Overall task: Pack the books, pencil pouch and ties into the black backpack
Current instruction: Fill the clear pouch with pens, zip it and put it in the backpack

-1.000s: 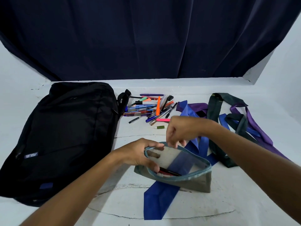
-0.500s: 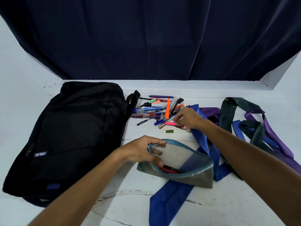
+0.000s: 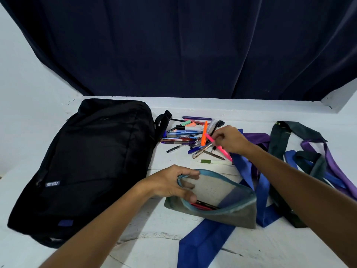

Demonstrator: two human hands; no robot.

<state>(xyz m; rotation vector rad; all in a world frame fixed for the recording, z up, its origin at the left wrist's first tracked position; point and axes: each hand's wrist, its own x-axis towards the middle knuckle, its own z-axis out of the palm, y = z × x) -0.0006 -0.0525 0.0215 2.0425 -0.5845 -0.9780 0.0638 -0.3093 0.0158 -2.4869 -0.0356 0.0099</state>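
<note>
A black backpack (image 3: 90,163) lies flat and zipped on the left of the white surface. My left hand (image 3: 170,183) grips the rim of a grey pencil pouch (image 3: 229,215) and holds its mouth open; a few pens lie inside. My right hand (image 3: 229,139) pinches a pink pen (image 3: 220,148) just above the heap of loose pens (image 3: 185,135). A blue tie (image 3: 204,242) runs under the pouch toward me. Purple, dark green and blue ties (image 3: 309,159) lie tangled at the right. No books are in view.
A dark blue curtain (image 3: 183,47) hangs behind the surface, above a raised white ledge (image 3: 231,104). A green-capped white pen (image 3: 212,161) lies alone between the pen heap and the pouch. The backpack's strap loop (image 3: 164,120) touches the pen heap.
My right hand left the pouch mouth, reached back to the pen heap and lifted a pink pen off it. My left hand kept hold of the pouch rim.
</note>
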